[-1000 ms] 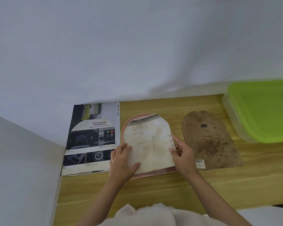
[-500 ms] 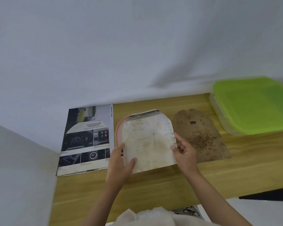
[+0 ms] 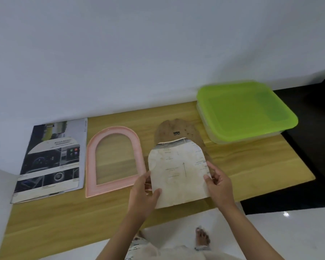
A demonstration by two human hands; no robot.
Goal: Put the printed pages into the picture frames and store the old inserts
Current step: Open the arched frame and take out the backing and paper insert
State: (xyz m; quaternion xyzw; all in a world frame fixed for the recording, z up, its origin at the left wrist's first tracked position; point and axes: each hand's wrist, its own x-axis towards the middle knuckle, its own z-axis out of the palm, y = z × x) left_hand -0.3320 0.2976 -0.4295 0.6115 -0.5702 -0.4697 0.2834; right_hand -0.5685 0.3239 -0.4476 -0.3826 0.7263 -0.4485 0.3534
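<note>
An arch-shaped old insert (image 3: 178,171), pale and stained, is held over the table between both hands. My left hand (image 3: 144,196) pinches its lower left edge with the thumb on top. My right hand (image 3: 219,184) pinches its right edge. The pink arched picture frame (image 3: 91,162) lies flat to the left, and the wood shows through its opening. The brown arched backing board (image 3: 176,129) lies under and behind the insert, mostly covered by it. A printed page (image 3: 51,158) showing a car dashboard lies at the far left.
A clear plastic box with a green lid (image 3: 244,109) stands at the table's back right. The wooden table (image 3: 251,162) meets a white wall at the back. Its right edge drops to a dark floor. A bare foot (image 3: 202,237) shows below the near edge.
Both hands lifted the insert off the pink frame and carried it right, over the brown backing board. The frame now lies uncovered. The camera view shifted too.
</note>
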